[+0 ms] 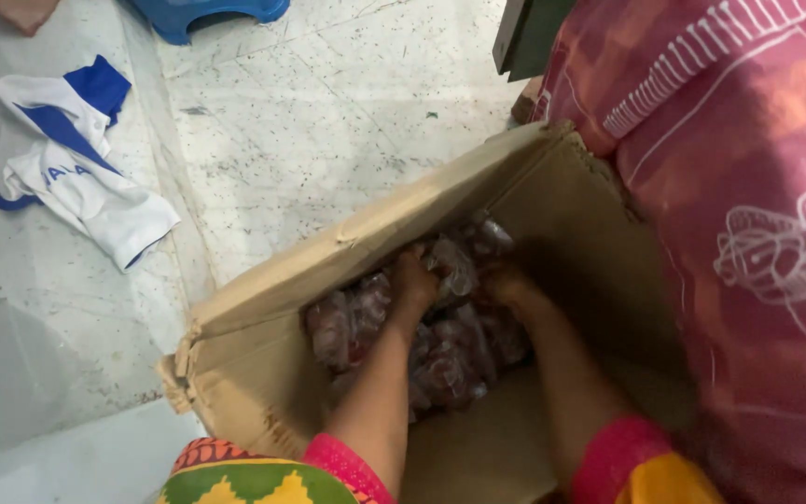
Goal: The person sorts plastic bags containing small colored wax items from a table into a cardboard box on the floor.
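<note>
Both my hands reach down into an open brown cardboard box (263, 308) on the floor. Inside lies a heap of small clear plastic packets (459, 350) with dark reddish contents. My left hand (414, 280) grips a packet near the far wall of the box, fingers curled over it. My right hand (506, 280) is beside it, fingers closed on the same cluster of packets (454, 261). My forearms, with pink sleeve cuffs, run down into the box.
Red patterned cloth (748, 233) hangs over the box's right side. A white and blue garment (76, 168) lies crumpled on the speckled floor at left. A blue plastic stool (207, 14) stands at the top edge, and a dark box corner (524, 37) at top right.
</note>
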